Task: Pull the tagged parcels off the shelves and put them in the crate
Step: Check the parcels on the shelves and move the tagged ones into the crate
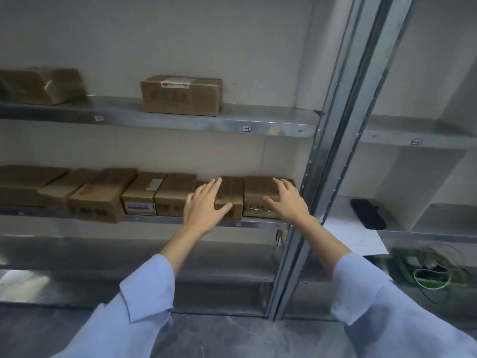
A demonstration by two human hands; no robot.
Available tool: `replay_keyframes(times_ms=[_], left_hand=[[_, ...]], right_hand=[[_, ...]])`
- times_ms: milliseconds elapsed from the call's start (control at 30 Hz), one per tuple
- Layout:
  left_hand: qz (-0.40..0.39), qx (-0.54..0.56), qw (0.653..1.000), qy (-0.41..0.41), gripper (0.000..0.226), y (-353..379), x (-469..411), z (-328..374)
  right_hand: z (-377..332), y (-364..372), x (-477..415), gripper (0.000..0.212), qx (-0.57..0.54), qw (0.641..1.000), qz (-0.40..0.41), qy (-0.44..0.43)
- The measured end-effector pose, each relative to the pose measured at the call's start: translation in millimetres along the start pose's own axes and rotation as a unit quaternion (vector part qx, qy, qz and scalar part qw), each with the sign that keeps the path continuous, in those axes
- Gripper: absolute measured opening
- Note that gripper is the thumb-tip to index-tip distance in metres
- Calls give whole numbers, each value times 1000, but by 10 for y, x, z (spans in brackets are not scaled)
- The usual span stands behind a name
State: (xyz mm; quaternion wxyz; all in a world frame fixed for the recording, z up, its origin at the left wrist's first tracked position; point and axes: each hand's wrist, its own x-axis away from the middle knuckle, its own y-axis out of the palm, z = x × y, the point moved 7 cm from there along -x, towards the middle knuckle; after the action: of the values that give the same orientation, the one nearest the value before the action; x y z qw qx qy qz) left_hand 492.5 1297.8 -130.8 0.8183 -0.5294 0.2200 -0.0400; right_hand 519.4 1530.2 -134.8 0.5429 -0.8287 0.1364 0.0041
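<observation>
Shelf post [333, 161] crowds right hand [287, 202]; left hand [206, 205] at packed parcels [140, 193]; all fingers [215, 184] spread.

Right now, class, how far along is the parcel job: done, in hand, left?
Done: nothing visible; no crate in view. In hand: left hand and right hand, fingers spread, reach at the end parcel and its neighbour on the middle shelf, gripping neither. Left: pulling them, plus the labelled parcel above.

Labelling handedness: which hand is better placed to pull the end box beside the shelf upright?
Likely right. The right hand is spread open across the end box, next to the upright; the left hand covers the neighbouring box, one place further left.
</observation>
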Motion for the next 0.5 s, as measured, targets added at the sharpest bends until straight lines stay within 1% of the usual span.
replay_keyframes(times_ms=[200,367,500], left_hand=[[-29,6,1000,-8,75,628,-495,181],[-49,14,999,-9,77,1042,-820,196],[-69,20,997,5,79,1397,-1089,214]], right_hand=[[519,271,-523,70,-15,1000,-14,22],[748,572,-760,73,-33,999,-24,32],[906,755,-930,75,-35,998,-25,41]])
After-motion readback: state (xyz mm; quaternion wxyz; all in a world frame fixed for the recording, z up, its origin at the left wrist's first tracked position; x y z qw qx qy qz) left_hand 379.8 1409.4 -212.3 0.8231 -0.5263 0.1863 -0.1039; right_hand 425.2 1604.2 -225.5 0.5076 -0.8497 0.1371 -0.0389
